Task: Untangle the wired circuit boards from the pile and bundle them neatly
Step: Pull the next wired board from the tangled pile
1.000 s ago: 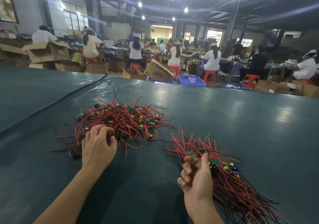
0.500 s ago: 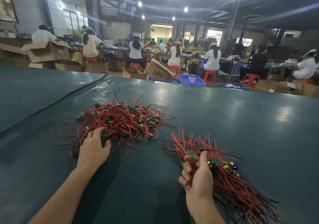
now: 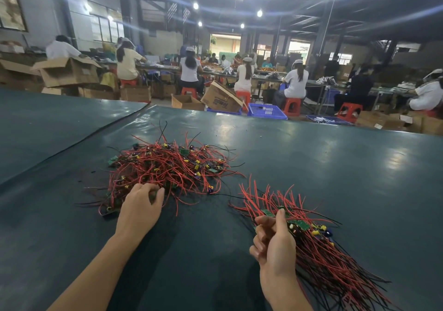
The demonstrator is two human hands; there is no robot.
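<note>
A tangled pile (image 3: 167, 166) of small green circuit boards with red and black wires lies on the dark green table (image 3: 323, 171), left of centre. My left hand (image 3: 140, 206) reaches into the pile's near edge, fingers curled among the wires and pinching something there. To the right, a straightened bundle (image 3: 323, 258) of boards and wires lies fanned out toward the near right. My right hand (image 3: 273, 241) holds the bundle at its board end, fingers curled round it and thumb up.
A seam (image 3: 96, 130) crosses the table covering at the far left. Beyond the far edge stand cardboard boxes (image 3: 221, 98), blue crates (image 3: 266, 111) and red stools, with several seated workers at benches farther back.
My left hand shifted right along the pile's near edge and its fingers curled into the wires. The right hand with the bundle stayed almost still.
</note>
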